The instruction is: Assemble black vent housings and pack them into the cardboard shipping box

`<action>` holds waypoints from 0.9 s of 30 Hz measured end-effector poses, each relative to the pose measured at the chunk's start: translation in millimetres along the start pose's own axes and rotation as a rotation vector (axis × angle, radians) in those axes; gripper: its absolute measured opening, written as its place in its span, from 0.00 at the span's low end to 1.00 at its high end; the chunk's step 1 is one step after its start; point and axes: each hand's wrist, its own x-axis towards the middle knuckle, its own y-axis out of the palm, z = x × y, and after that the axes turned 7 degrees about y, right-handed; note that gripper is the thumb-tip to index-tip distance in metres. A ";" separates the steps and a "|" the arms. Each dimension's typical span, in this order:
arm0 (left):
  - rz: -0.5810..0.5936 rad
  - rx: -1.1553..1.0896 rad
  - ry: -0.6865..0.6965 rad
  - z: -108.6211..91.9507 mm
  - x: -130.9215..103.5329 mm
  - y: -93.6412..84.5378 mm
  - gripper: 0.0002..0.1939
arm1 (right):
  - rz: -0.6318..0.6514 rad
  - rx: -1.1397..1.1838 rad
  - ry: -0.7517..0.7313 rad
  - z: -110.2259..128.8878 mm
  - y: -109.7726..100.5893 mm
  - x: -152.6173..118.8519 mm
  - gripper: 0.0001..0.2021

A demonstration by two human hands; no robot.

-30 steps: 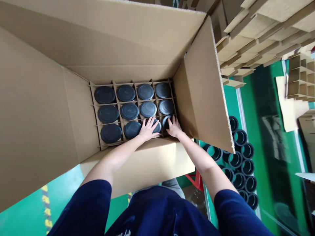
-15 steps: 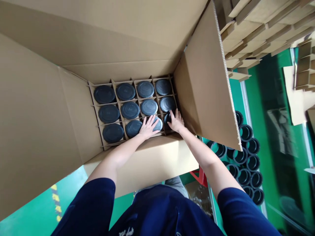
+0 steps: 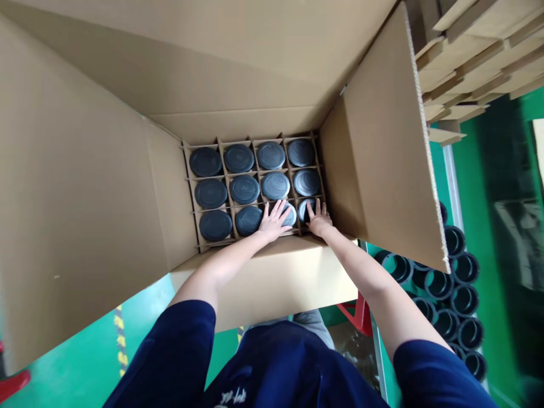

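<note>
An open cardboard box [image 3: 263,277] holds a cardboard divider grid [image 3: 226,195] with a round dark lid or container top in each compartment. My left hand [image 3: 274,222] rests with spread fingers on the pale-shining round top [image 3: 289,214] in the front row, third column. At the front right corner, my right hand [image 3: 319,220] lies with its fingers apart over another round top [image 3: 304,209], partly covering it. Neither hand is wrapped round anything.
The box's right flap [image 3: 395,141] stands out toward several black rings [image 3: 465,267] at the right. Stacked cardboard dividers [image 3: 471,56] are at the upper right. A red object [image 3: 362,314] is below the box's front right corner.
The view has shifted, so the box appears farther right. My right hand has moved slightly off the corner top, and more of that top now shows. My left hand stays on its top.
</note>
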 end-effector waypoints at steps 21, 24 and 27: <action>0.362 -0.245 -0.141 -26.2 -30.1 -22.6 0.37 | -0.304 0.428 -0.253 -21.6 11.3 -66.2 0.27; 0.281 -0.271 -0.210 -26.2 -36.3 -38.0 0.31 | -0.518 0.647 -0.475 -45.3 29.8 -110.2 0.24; 0.185 -0.245 -0.235 -42.3 -40.0 -72.8 0.25 | -0.602 0.710 -0.484 -75.9 54.9 -150.7 0.22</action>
